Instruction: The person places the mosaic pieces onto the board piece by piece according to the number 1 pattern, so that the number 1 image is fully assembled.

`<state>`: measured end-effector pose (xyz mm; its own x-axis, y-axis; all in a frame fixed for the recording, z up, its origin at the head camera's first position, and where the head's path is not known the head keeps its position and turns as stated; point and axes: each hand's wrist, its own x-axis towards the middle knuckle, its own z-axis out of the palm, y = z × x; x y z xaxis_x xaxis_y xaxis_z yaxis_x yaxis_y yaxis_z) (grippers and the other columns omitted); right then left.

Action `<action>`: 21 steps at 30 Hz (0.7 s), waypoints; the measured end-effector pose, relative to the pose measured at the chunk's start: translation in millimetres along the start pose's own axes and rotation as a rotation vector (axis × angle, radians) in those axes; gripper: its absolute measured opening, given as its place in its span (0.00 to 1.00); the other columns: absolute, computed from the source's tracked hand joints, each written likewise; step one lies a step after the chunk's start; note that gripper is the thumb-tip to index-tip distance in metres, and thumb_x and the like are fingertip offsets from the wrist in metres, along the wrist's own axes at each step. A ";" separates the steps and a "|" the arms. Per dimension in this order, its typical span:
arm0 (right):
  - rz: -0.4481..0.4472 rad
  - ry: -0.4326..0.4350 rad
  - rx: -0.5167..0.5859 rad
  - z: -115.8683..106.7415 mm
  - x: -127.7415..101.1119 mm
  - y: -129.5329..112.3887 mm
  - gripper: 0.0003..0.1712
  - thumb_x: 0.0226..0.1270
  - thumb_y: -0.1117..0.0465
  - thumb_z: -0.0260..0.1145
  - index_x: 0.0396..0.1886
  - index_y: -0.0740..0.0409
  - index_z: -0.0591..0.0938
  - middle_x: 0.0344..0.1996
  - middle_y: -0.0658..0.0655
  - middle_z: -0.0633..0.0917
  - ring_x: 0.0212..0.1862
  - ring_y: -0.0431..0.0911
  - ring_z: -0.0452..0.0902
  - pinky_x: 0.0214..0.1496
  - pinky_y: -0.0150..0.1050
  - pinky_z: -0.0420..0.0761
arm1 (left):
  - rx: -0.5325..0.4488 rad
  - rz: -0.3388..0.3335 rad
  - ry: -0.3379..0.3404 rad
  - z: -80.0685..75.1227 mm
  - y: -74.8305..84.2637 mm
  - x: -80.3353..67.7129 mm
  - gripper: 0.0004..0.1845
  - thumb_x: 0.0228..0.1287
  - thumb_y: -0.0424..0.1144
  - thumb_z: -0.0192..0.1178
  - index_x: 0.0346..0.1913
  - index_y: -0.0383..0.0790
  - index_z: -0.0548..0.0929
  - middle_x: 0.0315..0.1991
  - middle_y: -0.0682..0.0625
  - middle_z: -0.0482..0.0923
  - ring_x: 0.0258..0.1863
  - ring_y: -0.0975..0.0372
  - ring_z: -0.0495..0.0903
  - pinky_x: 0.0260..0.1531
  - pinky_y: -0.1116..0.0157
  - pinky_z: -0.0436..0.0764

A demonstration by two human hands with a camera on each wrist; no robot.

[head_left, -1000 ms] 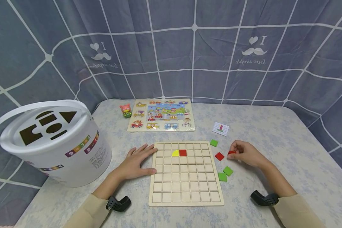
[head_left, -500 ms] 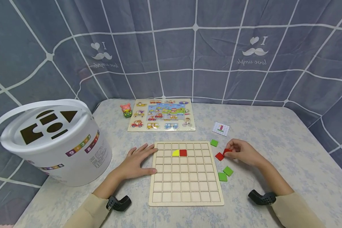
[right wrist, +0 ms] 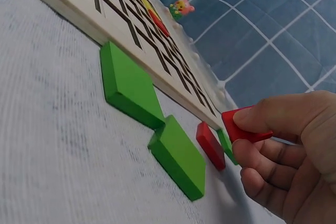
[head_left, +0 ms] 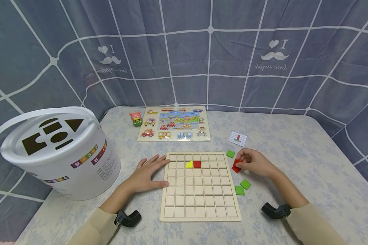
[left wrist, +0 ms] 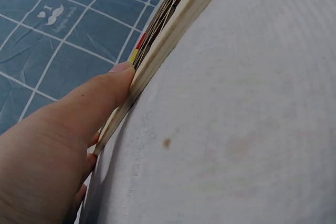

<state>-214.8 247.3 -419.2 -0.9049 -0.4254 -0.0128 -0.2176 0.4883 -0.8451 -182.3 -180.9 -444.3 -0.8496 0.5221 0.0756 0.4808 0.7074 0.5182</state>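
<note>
My right hand [head_left: 255,163] pinches a red tile [right wrist: 229,125] between thumb and fingers, beside the right edge of a wooden grid board [head_left: 184,190]. In the head view the held tile overlaps a second red tile [right wrist: 211,145], which lies on the table. On the board's second row sit a yellow quarter-circle piece [head_left: 189,165] and a red square [head_left: 197,164], side by side. My left hand [head_left: 145,177] has its fingers spread, with the thumb and fingertips at the board's left edge.
Green tiles [head_left: 240,190] lie right of the board, one near its upper corner. A small pattern card [head_left: 237,138] is behind them. At the back are a vehicle puzzle [head_left: 173,124] and a pink-headed figurine [head_left: 136,119]. A white bucket [head_left: 89,170] stands at left.
My right hand has moved left with its red tile, from beside the lying red tile to over it. My left hand and the board have stayed in place.
</note>
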 end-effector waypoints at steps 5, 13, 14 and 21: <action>-0.010 0.000 -0.008 4.3 4.1 -3.5 0.08 0.61 0.71 0.68 0.38 0.67 0.78 0.29 0.56 0.78 0.32 0.47 0.74 0.34 0.34 0.77 | -0.001 0.006 0.003 -0.6 0.1 -0.2 0.44 0.55 0.64 0.65 0.73 0.49 0.67 0.74 0.49 0.58 0.75 0.49 0.49 0.66 0.38 0.42; -0.033 -0.022 -0.008 13.4 13.2 -9.2 0.07 0.60 0.71 0.67 0.38 0.66 0.79 0.29 0.56 0.78 0.31 0.47 0.74 0.32 0.33 0.77 | -0.004 0.000 0.002 0.2 -0.2 -0.1 0.44 0.55 0.64 0.65 0.73 0.50 0.66 0.74 0.49 0.58 0.75 0.49 0.49 0.66 0.38 0.41; -0.035 -0.026 -0.007 14.7 14.2 -9.8 0.07 0.60 0.71 0.67 0.37 0.66 0.79 0.29 0.56 0.78 0.31 0.46 0.74 0.32 0.33 0.77 | -0.003 0.000 0.001 0.4 -0.2 -0.1 0.44 0.55 0.64 0.65 0.73 0.50 0.66 0.74 0.49 0.58 0.75 0.49 0.49 0.66 0.39 0.41; -0.038 -0.053 0.025 21.1 18.9 -13.9 0.09 0.59 0.70 0.69 0.38 0.67 0.79 0.29 0.56 0.78 0.30 0.45 0.74 0.28 0.33 0.75 | -0.010 0.007 0.004 -0.2 0.0 -0.3 0.43 0.56 0.64 0.65 0.73 0.50 0.67 0.74 0.49 0.58 0.75 0.49 0.49 0.66 0.38 0.41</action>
<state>-221.1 216.4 -419.0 -0.8753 -0.4835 -0.0088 -0.2410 0.4520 -0.8588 -182.1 -181.1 -444.3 -0.8469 0.5252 0.0830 0.4848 0.6985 0.5264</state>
